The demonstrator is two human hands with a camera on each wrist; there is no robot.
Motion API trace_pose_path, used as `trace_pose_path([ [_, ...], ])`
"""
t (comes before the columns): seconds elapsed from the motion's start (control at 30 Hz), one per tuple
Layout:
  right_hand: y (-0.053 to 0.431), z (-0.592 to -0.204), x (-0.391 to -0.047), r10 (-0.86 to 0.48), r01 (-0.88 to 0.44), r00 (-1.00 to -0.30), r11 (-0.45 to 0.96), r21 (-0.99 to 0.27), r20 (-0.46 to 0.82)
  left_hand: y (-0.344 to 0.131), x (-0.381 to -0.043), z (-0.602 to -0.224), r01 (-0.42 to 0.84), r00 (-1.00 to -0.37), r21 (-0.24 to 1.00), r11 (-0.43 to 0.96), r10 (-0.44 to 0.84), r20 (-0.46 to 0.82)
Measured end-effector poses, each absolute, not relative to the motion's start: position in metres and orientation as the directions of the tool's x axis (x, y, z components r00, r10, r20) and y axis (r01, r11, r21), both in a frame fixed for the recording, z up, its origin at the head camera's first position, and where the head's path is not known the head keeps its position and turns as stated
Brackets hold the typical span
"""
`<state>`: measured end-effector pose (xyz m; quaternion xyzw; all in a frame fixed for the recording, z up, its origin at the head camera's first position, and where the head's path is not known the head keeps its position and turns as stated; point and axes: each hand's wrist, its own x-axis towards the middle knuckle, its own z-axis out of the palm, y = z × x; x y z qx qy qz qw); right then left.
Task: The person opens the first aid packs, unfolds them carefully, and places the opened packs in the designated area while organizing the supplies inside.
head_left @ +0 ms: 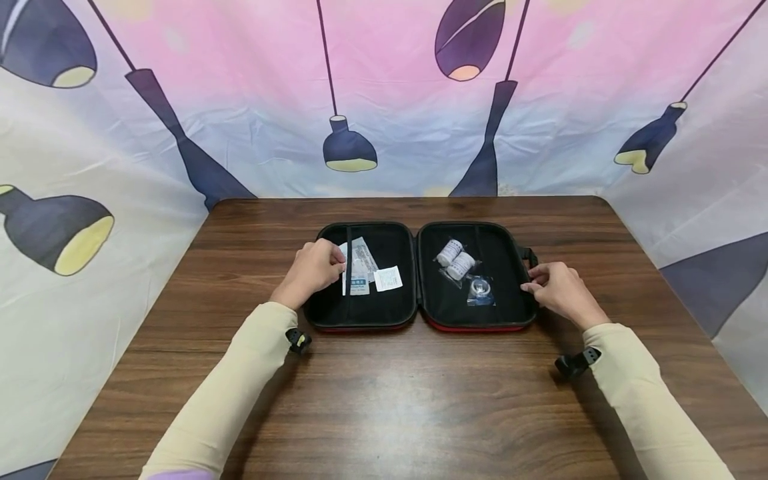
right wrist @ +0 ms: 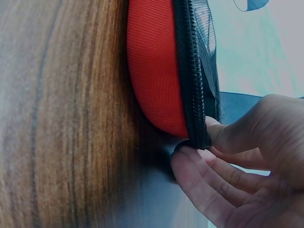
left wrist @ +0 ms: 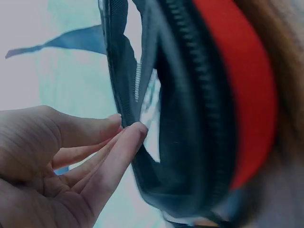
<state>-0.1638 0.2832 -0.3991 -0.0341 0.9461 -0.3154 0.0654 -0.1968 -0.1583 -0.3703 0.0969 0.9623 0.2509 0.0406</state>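
Observation:
A zippered case [head_left: 384, 319] with a black inside and red outside lies spread flat on the table. My left hand [head_left: 312, 270] pinches a black strap [left wrist: 124, 90] in its left half, drawing it away from the lining. Flat white and blue packets [head_left: 360, 283] lie by and partly beneath that strap; a small white packet [head_left: 388, 279] is beside them. With thumb and fingers, my right hand [head_left: 558, 287] grips the zippered rim [right wrist: 197, 95] of the right half, near the black handle [head_left: 529, 257]. Two wrapped white rolls [head_left: 461, 265] and a clear bag [head_left: 481, 291] holding a white ring-shaped item lie in that half.
The brown wood-grain table [head_left: 384, 400] extends around the case on every side. Behind it hangs a cloth backdrop [head_left: 396, 87] printed with dark lamps. Small black devices [head_left: 298, 340] are worn on both sleeves.

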Motion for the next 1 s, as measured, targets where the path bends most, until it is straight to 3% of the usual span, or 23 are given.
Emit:
trace_pose_path([
  [0.3, 0.285, -0.401, -0.164, -0.100, -0.019, -0.990, 0.800, -0.600, -0.101, -0.122, -0.210, -0.375, 0.230, -0.938, 0.474, 0.850, 0.324, -0.126],
  [0.5, 0.285, -0.399, -0.163, -0.110, -0.026, -0.988, 0.799, -0.601, -0.104, -0.113, -0.215, -0.385, 0.194, -0.932, 0.485, 0.853, 0.315, -0.180],
  [1.0, 0.283, -0.399, -0.164, -0.102, -0.011, -0.988, 0.803, -0.596, -0.119, -0.105, -0.213, -0.390, 0.197, -0.951, 0.516, 0.834, 0.290, -0.106],
])
